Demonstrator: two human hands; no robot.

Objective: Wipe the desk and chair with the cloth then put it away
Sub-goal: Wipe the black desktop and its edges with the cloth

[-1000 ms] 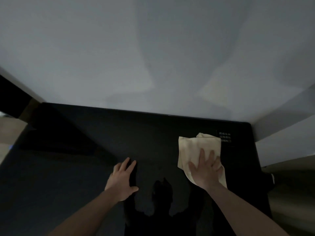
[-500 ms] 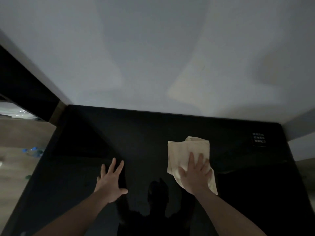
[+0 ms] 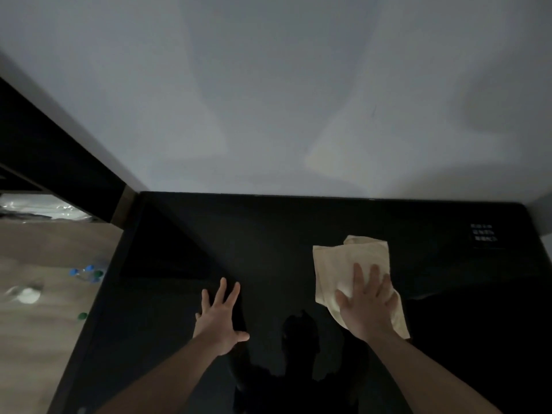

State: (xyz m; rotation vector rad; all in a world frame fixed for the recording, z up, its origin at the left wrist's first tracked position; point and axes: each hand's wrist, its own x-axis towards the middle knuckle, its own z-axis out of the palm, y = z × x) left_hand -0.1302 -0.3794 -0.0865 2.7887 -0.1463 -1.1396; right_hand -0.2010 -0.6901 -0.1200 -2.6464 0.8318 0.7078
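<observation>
We press our right hand (image 3: pixel 366 307), fingers spread flat, on the folded cream cloth (image 3: pixel 349 264) lying right of centre on the glossy black desk (image 3: pixel 268 234). Our left hand (image 3: pixel 219 318) rests on the desk to the cloth's left, fingers splayed.

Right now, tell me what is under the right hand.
The cream cloth lies under the right hand, spread flat on the black desk. The desk surface beneath the cloth is covered and cannot be seen.

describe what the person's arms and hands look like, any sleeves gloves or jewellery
Both forearms are bare as far as the frame shows, with no sleeve in view. The left hand and right hand wear no gloves. No ring, watch or bracelet is visible, though the dim light makes small details hard to tell.
</observation>
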